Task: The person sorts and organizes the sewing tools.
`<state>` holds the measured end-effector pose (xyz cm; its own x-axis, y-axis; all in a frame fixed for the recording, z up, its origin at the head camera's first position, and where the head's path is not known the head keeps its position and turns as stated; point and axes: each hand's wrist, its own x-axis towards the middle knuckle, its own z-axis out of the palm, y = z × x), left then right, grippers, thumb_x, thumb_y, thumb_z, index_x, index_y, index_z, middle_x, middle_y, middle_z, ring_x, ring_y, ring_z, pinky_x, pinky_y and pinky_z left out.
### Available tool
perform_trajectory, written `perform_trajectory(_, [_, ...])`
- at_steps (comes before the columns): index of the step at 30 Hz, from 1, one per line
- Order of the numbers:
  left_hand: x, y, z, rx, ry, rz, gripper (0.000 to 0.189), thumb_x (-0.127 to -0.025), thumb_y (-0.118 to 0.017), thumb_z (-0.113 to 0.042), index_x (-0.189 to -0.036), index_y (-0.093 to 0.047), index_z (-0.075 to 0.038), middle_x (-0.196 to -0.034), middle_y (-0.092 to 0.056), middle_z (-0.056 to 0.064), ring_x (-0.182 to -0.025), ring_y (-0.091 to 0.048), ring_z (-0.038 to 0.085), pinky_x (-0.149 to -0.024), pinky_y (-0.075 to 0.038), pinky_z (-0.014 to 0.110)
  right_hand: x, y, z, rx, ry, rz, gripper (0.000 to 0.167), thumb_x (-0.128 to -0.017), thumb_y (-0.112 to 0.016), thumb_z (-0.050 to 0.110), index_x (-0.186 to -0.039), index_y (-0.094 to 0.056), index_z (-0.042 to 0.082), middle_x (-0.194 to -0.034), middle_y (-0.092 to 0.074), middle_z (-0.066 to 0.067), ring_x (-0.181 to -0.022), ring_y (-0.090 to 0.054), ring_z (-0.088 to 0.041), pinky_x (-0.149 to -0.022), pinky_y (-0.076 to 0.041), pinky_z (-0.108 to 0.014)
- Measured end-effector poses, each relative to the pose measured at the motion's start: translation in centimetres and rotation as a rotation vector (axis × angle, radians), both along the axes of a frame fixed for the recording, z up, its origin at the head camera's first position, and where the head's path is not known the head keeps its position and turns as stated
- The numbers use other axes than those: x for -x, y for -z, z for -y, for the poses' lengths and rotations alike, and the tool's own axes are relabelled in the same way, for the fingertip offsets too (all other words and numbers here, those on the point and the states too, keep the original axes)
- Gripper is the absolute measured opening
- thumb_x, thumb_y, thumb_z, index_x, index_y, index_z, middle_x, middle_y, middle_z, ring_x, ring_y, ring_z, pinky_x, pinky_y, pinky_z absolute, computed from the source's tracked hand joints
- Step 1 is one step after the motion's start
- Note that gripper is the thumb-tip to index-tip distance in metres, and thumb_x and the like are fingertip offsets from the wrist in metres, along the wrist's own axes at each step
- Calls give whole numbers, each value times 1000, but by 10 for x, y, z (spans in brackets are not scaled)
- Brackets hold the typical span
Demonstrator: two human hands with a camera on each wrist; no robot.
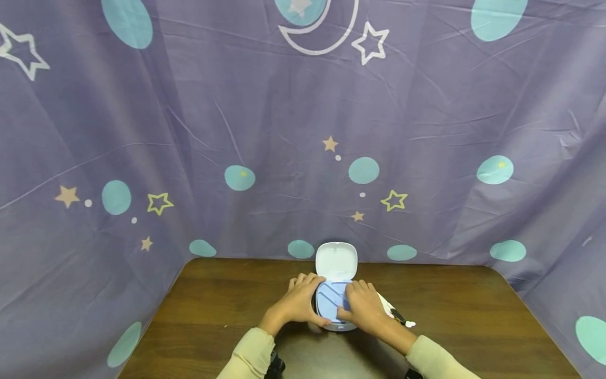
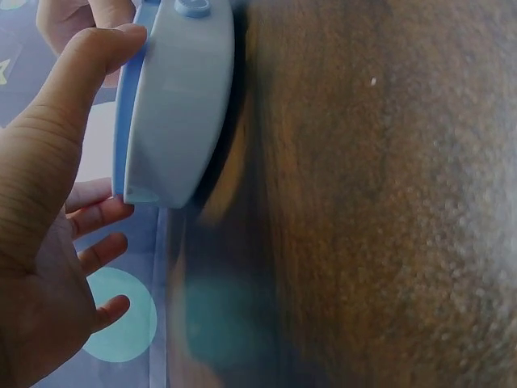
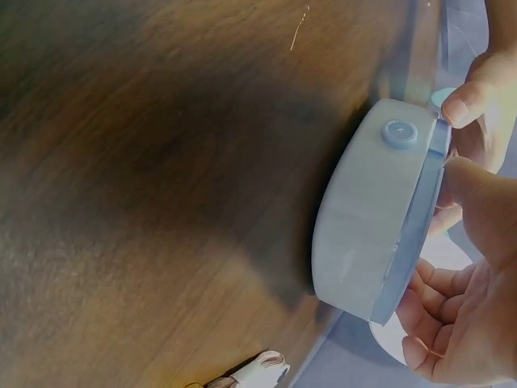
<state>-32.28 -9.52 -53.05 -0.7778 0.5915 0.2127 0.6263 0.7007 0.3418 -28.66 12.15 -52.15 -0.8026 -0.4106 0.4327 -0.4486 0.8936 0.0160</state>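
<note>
A small white hinged case [image 1: 342,327] sits on the table with its rounded lid [image 1: 336,260] standing up at the back. Inside its base lies a light blue insert [image 1: 327,304] with slanted ridges. My left hand [image 1: 297,301] holds the case's left side, thumb at the front rim and index finger toward the hinge. In the left wrist view, the other fingers spread loosely beyond the case wall [image 2: 179,105]. On the right, my right hand [image 1: 365,306] pinches the insert's edge, fingers curled at the back and thumb in front. A round button [image 3: 400,134] marks the case's front.
Just right of the case, partly behind my right hand, lies a white strip-like item [image 1: 386,305] with a black part [image 1: 399,317]. The brown wooden table [image 1: 227,300] ends at the back against a purple curtain [image 1: 265,221] with stars and dots.
</note>
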Motion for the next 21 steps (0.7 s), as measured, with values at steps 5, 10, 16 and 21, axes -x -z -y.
perform_trajectory(5, [0,0,0,12,8,-13,101,-62,-89,-59,-142,-52,-10,-131,-57,2,-115,-46,20,-95,-36,43,1,2,2,-4,1,9,37,-73,-77,38,-79,-59,6,-74,-53,-4,-70,-47,-20,-68,-39,-38])
perform_trajectory(10, [1,0,0,23,8,-14,101,-62,-89,-59,-142,-52,-10,-131,-57,2,-116,-47,20,-96,-36,44,0,4,4,21,9,35,36,-74,-76,36,-79,-59,6,-75,-54,-4,-71,-48,-20,-69,-39,-39])
perform_trajectory(16, [4,1,-1,40,6,-31,101,-61,-89,-61,-141,-53,-11,-130,-57,2,-116,-47,21,-97,-36,45,0,7,4,29,12,7,35,-73,-76,36,-80,-58,6,-77,-56,-5,-72,-48,-21,-69,-38,-38])
perform_trajectory(21, [5,3,-1,40,9,-36,102,-61,-89,-61,-142,-52,-11,-130,-56,1,-115,-47,20,-96,-36,44,0,8,4,26,11,-18,35,-72,-76,37,-79,-58,7,-77,-56,-4,-72,-48,-21,-69,-37,-37])
